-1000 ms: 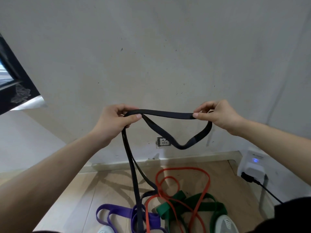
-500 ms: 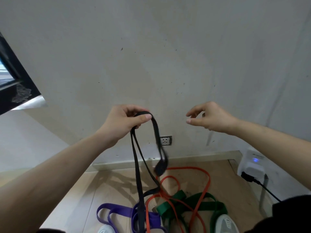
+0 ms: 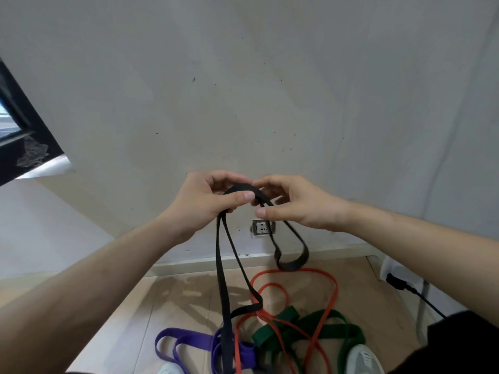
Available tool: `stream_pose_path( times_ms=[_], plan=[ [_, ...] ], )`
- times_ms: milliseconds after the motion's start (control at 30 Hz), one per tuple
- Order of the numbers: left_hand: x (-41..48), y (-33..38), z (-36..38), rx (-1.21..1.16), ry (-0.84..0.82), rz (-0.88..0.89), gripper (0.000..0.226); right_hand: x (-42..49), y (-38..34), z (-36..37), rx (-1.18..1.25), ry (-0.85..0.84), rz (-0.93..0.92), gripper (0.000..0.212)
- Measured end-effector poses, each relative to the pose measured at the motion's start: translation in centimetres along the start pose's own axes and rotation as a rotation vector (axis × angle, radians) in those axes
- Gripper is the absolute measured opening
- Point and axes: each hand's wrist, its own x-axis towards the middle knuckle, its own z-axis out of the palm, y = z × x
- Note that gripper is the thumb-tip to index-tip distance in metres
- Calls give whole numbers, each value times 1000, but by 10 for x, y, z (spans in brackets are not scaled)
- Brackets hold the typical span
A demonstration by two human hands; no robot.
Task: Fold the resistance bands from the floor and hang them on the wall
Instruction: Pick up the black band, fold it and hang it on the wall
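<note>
My left hand (image 3: 208, 203) is shut on the top fold of the black resistance band (image 3: 223, 279), held in front of the wall (image 3: 243, 103). Two strands drop from that grip to the floor, and a short loop (image 3: 293, 261) hangs to the right. My right hand (image 3: 291, 203) is right beside the left, with fingers and thumb apart around the band's fold and the thumb clear of the band. On the floor lie a purple band (image 3: 186, 344), an orange band (image 3: 333, 298) and a green band (image 3: 318, 327), tangled together.
A wall socket (image 3: 260, 227) sits low on the wall behind the band. A white device with a black cable (image 3: 399, 284) stands at the right. A dark window frame (image 3: 24, 147) is at the left. My shoes (image 3: 360, 360) stand among the bands.
My right hand let go of the band's end, the loop dropped from the left hand's grip, and the right hand has come back in beside the left at the fold.
</note>
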Motion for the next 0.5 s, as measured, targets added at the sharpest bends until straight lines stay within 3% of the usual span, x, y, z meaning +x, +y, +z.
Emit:
stream_pose_path(
  times_ms=[133, 267, 500],
  plan=[
    [0, 1, 0, 26, -26, 45, 28, 0, -3, -1, 68, 104, -46, 27],
    [1, -5, 1, 152, -70, 45, 35, -2, -10, -14, 90, 144, -93, 23],
    [1, -19, 11, 277, -207, 43, 22, -3, -22, -35, 66, 298, -197, 18]
  ],
)
